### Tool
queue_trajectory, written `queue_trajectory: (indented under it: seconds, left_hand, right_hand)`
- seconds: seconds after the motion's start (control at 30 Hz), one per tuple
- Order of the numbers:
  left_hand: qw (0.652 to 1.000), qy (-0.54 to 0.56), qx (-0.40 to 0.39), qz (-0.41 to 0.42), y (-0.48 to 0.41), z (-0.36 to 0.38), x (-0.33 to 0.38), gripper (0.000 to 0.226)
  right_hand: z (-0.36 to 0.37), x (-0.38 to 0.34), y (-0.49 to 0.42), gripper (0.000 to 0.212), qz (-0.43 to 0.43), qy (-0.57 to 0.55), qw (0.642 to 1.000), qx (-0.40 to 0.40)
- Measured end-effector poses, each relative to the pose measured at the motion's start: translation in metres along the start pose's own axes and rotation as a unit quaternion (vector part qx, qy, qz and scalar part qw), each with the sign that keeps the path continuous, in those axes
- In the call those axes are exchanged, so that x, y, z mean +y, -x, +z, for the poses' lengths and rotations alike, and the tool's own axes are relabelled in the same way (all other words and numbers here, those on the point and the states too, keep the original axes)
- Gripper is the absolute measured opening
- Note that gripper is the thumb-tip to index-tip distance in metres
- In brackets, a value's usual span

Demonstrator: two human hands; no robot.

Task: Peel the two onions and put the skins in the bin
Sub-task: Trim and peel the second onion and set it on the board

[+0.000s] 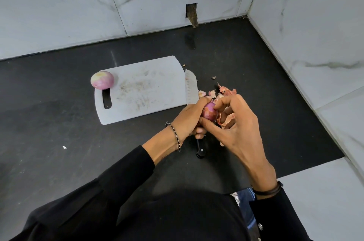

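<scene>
My left hand (190, 117) grips a purple onion (209, 111) above the black counter, just right of the cutting board. My right hand (234, 122) has its thumb and forefinger pinching at the onion's skin from the right. A second onion (102, 80), peeled and pale pink, sits on the far left corner of the white cutting board (145, 91). Loose papery onion skins (224, 91) lie in a heap on the counter behind my hands. No bin is in view.
A knife lies along the board's right edge, its blade (190, 87) pointing away and its black handle (201, 149) showing below my left hand. Marble-tiled walls close the counter (59, 142) at the back and right. A white ledge (325, 201) stands at the near right.
</scene>
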State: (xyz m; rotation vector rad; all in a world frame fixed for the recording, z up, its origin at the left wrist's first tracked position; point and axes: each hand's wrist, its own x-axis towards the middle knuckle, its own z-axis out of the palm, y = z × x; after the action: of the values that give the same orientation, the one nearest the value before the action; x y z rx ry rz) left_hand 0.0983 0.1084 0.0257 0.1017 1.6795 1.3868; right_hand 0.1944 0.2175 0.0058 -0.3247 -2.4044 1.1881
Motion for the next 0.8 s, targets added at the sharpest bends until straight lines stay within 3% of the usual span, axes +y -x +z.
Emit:
queue_trajectory:
  seconds: [0.17,0.6,0.8]
  left_hand:
    - [1.000,0.015,0.000,0.004,0.000,0.001,-0.002,0.048]
    - [1.000,0.018,0.010,-0.005,0.001,0.004,-0.002,0.044]
    - [0.999,0.032,-0.005,-0.007,0.002,0.003,-0.001,0.051]
  right_hand:
    - [0.005,-0.001,0.003,0.026,-0.005,0.008,1.000,0.005]
    - [0.006,0.002,0.009,0.034,-0.008,0.051,0.998,0.024]
    - [0.010,0.000,0.011,0.023,-0.018,0.043,0.998,0.028]
